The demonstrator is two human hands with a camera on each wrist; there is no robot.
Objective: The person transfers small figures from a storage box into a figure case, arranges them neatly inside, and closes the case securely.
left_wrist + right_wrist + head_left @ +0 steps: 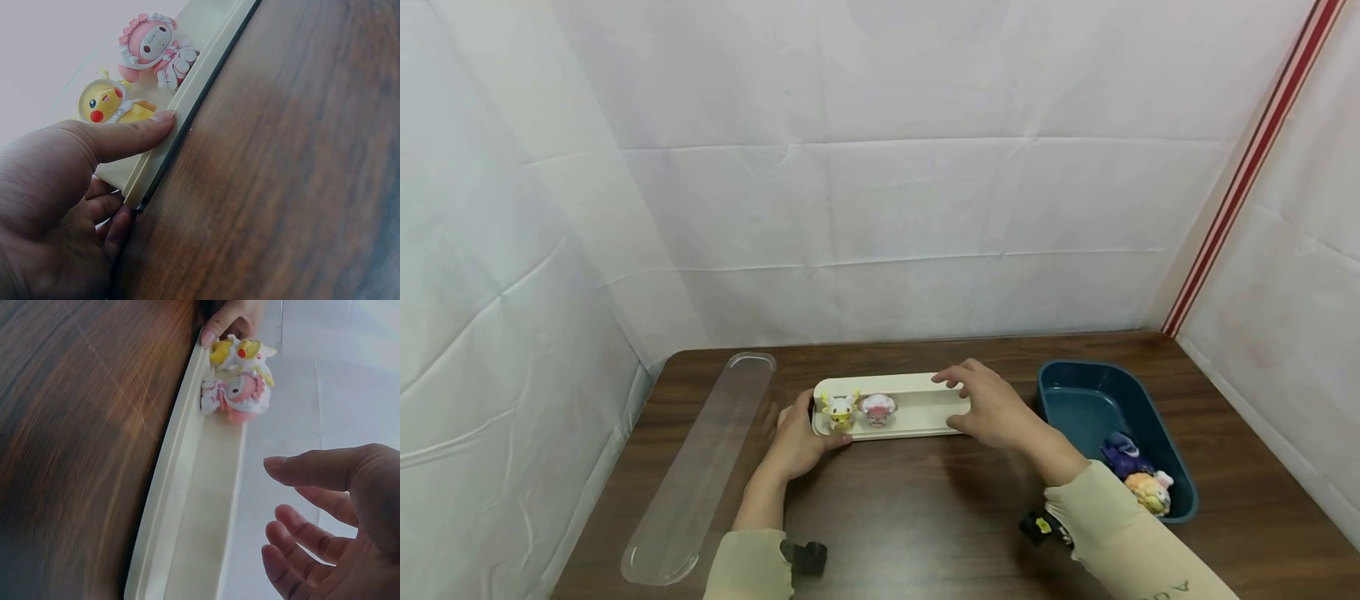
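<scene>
A long cream tray (925,404) lies on the brown table (925,517) and carries a yellow figurine (840,410) and a pink figurine (877,409) at its left end. My left hand (800,442) grips that end, with the thumb (134,134) laid on the front rim (206,69) beside the yellow figurine (109,103) and the fingers curled at the corner. The pink figurine (153,47) stands just beyond. My right hand (992,407) is held over the tray's right end with its fingers (306,472) spread and loosely bent above the tray (200,512), holding nothing.
A clear plastic lid (700,467) lies along the table's left side. A teal bin (1082,400) at the right holds a purple figurine (1123,454) and an orange-pink one (1150,492). White sheet walls close in at the back and both sides.
</scene>
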